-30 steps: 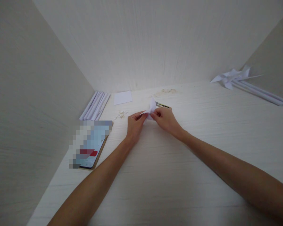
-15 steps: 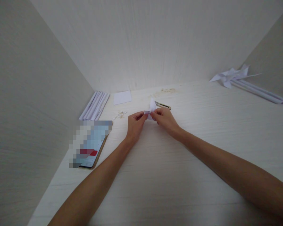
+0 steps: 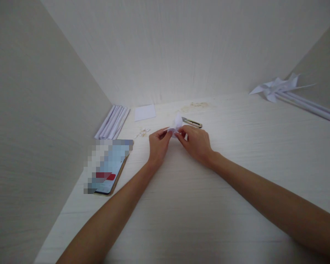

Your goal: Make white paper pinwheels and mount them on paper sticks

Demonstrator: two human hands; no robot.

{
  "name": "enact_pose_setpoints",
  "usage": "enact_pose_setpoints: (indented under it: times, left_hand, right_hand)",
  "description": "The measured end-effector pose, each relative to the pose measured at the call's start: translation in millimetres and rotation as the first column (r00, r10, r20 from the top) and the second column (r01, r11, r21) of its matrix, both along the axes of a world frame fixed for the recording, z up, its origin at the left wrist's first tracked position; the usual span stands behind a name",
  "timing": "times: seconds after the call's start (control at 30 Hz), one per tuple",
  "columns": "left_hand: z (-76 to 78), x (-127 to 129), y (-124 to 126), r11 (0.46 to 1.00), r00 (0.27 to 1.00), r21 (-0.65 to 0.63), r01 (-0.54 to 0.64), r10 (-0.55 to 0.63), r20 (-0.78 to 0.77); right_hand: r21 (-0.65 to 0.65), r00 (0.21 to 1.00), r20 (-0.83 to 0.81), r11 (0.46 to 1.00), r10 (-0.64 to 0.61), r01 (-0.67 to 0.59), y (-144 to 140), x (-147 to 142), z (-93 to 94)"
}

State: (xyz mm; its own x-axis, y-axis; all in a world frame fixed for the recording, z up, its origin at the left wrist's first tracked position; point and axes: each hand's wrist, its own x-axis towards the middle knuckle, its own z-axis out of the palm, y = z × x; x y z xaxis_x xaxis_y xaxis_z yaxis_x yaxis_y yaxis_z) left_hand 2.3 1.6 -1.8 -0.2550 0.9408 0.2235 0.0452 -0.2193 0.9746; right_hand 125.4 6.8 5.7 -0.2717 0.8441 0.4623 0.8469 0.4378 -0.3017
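A small white paper pinwheel [image 3: 178,121], its flaps bent and one standing upright, is held between my hands above the middle of the table. My left hand [image 3: 158,146] is closed on its left side, thumb and fingers pinching the edge. My right hand [image 3: 197,143] pinches it near the centre from the right, with the fingers curled. The fingertips partly hide the folds. Just behind my right hand lies a utility knife [image 3: 191,122].
A phone [image 3: 112,167] and a bundle of rolled paper sticks [image 3: 112,122] lie at left. Near them are a paper sheet [image 3: 145,112] and small white bits [image 3: 143,132]. Rubber bands [image 3: 196,106] lie at the back; paper pinwheels [image 3: 276,88] with sticks rest by the right wall.
The fingers of my right hand have shifted on the paper, and its flap is curled more. My left hand keeps its hold. The whole view has moved slightly.
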Motion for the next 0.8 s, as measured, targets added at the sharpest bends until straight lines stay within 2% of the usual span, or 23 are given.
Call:
enact_pose_setpoints:
  times: [0.2, 0.43, 0.8]
  left_hand:
    - [0.6, 0.7, -0.5, 1.000, 1.000, 0.009, 0.000, 0.000, 0.000]
    - [1.8, 1.0, -3.2, 0.997, 0.996, 0.025, 0.078, -0.076, -0.053]
    - [1.2, 1.8, -1.4, 0.999, 0.998, -0.010, 0.052, -0.052, -0.030]
  right_hand:
    - [0.010, 0.999, 0.037, 1.000, -0.002, 0.002, -3.6, -0.5, 0.5]
    - [-0.046, 0.992, 0.127, 0.999, -0.020, 0.026, -5.6, -1.6, 5.0]
    - [-0.001, 0.997, 0.071, 1.000, -0.019, 0.019, -4.6, -0.7, 2.2]
